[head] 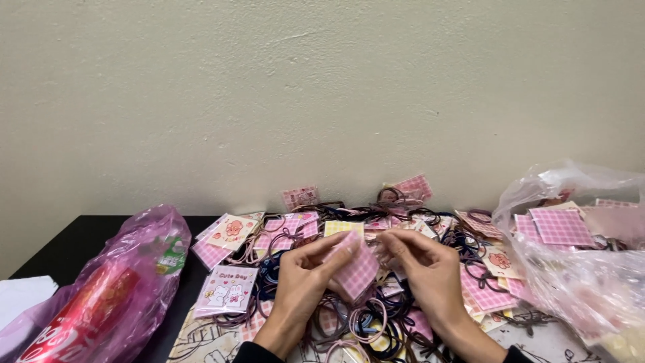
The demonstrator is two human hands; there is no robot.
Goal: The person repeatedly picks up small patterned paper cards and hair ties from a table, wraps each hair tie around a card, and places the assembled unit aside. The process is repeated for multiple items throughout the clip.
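Pink checked card (357, 270) tilted diagonally, upper corner leftward, pinched between left hand (300, 281) and right hand (424, 269).

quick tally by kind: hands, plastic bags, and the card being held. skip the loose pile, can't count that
Hands: 2, left hand and right hand
Plastic bags: 2, a pink bag on the left and a clear bag of pink checked cards on the right
Held pink checked card: 1
Total: 5
The pile of hair ties and cards on the table is too tangled to count.
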